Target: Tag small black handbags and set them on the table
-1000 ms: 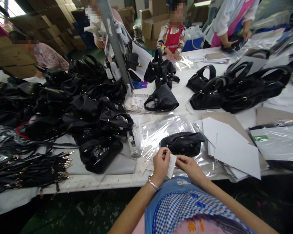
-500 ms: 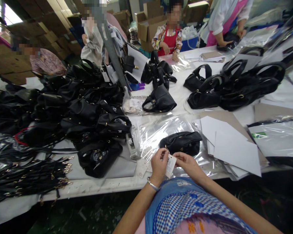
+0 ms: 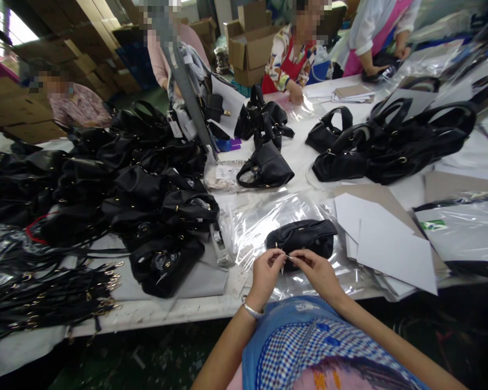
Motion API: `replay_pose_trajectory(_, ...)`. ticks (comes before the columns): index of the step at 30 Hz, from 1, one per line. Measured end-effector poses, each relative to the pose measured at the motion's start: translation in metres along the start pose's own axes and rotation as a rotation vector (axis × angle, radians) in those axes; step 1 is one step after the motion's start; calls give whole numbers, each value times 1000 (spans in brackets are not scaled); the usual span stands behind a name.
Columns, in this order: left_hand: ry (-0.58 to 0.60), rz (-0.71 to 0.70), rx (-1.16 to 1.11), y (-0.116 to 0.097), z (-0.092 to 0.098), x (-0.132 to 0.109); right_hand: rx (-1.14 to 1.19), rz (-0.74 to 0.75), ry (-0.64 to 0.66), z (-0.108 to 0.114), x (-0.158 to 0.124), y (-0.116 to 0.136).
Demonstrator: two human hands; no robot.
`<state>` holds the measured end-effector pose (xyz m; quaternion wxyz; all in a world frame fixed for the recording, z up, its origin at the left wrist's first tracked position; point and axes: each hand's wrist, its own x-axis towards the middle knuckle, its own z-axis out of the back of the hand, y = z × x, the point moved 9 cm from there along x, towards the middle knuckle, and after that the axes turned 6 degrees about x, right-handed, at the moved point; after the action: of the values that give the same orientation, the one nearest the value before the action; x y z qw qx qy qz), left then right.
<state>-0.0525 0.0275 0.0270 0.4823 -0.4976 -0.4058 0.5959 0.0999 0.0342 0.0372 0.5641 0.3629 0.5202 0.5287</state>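
A black handbag [image 3: 305, 235] lies on clear plastic sheeting [image 3: 252, 216] in front of me. At its near side, my left hand [image 3: 266, 273] and my right hand [image 3: 318, 273] meet fingertip to fingertip. Both pinch a thin, pale string [image 3: 287, 257] between thumb and forefinger. The hang tag [image 3: 282, 267] appears almost edge-on below the left fingertips, so its printed face is hidden. Whether the string passes through part of the handbag cannot be made out. Another pale tag [image 3: 238, 279] lies on the table left of my left hand.
Piled black handbags [image 3: 138, 184] fill the left, with straps [image 3: 65, 298] below. A tape dispenser [image 3: 220, 244] stands left of the plastic. White card sheets [image 3: 390, 238] lie right. A grey post [image 3: 187, 81] rises from the table. Co-workers' hands [image 3: 295, 92] work across it.
The hang tag has turned from facing me to nearly edge-on. My right fingers have moved from its edge to the string, close to the left fingertips. A co-worker opposite has leaned forward.
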Motion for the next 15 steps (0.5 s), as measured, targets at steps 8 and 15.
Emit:
replay_pose_trajectory(8,59,19,-146,-4,-8,-4,136,-67,-13,-2,-2,-13)
replay_pose_trajectory(15,18,-1,-73,-7,-4,-3,59,-51,-66,3,-4,-5)
